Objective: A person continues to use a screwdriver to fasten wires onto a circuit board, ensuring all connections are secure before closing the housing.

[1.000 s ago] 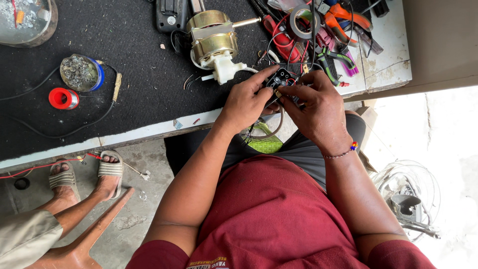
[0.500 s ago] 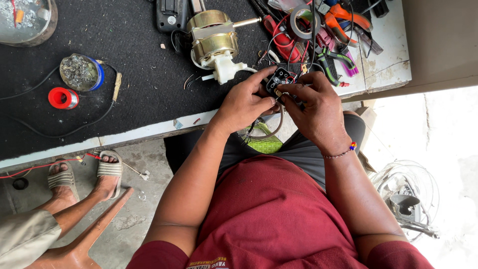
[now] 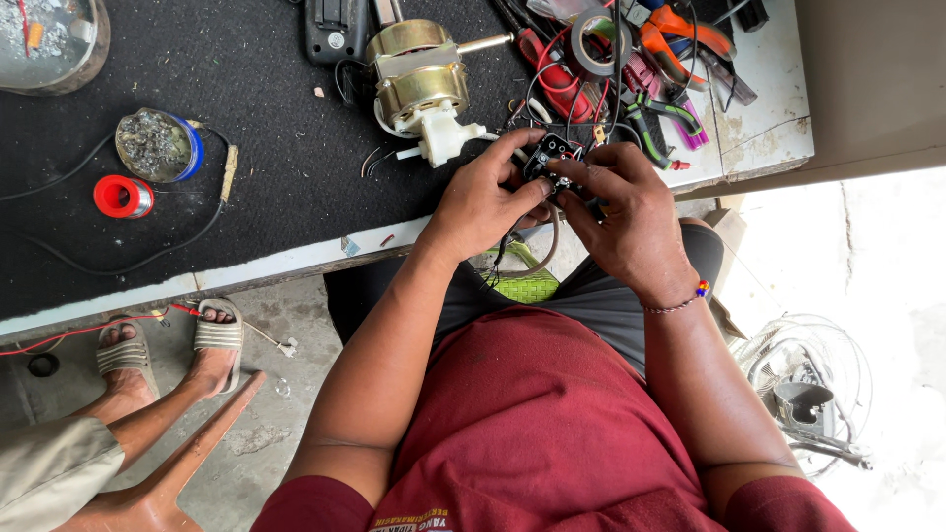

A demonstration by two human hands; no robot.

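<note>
Both hands meet at the near edge of the surface [image 3: 296,258], closed around a small black switch block [image 3: 552,158] with wires running out of it. The left hand [image 3: 483,202] grips the block from the left side, fingers curled narrow, its forefinger stretched over the top and thumb pressed against the block's near side. The right hand [image 3: 631,212] wraps it from the right, fingers bent tight, fingertips on the block's upper face. The block is dark, boxy, with small pale and red contact points showing on top; thin black wires [image 3: 567,103] loop from it toward the tools behind. It sits just above the surface edge, right beside the white plastic end of a brass-coloured fan motor [image 3: 414,74]. Behind the hands lie a roll of dark tape [image 3: 596,44], red and orange-handled pliers [image 3: 680,30] and green-handled cutters [image 3: 655,118]. Farther left, well apart, stand a blue-rimmed tin of solder scraps [image 3: 156,146] and a red spool [image 3: 121,196]. Another person's sandalled feet [image 3: 212,340] rest on the floor below
</note>
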